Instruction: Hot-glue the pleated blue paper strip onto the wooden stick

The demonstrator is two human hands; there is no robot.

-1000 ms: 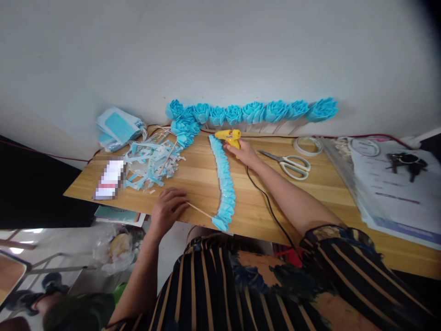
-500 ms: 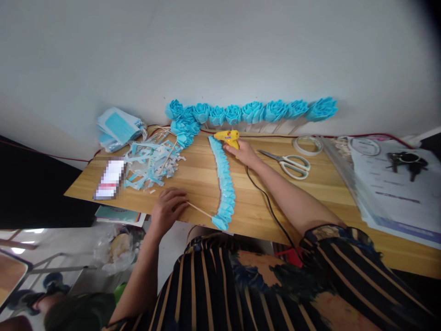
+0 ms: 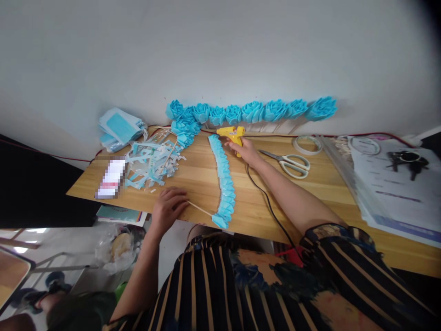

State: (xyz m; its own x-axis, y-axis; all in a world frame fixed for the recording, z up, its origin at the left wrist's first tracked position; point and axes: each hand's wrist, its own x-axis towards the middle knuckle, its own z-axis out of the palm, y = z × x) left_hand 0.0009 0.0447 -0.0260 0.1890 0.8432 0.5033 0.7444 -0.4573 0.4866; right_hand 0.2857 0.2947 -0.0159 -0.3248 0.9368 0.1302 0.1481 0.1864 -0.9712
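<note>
My right hand (image 3: 247,151) is wrapped round the handle of a yellow hot glue gun (image 3: 234,134). The gun's nozzle points left, just above and right of the far end of a pleated light-blue strip (image 3: 222,170). That strip curves across the wooden table toward its front edge. At the near end the strip meets a thin wooden stick (image 3: 200,208), with a bunched blue piece around the stick's tip. The stick's other end is pinched in the fingers of my left hand (image 3: 169,207), which rests by the front edge.
Blue flowers (image 3: 253,111) line the wall. Left lie face masks (image 3: 122,126), scraps (image 3: 151,161) and a phone (image 3: 112,178). Scissors (image 3: 292,164), a tape roll (image 3: 308,145), papers (image 3: 396,184) and keys (image 3: 408,161) lie right. The gun's black cord (image 3: 267,197) crosses the front edge.
My right hand has moved the glue gun slightly right and up, so its nozzle has come away from the strip's far end. My left hand and the stick stay in place.
</note>
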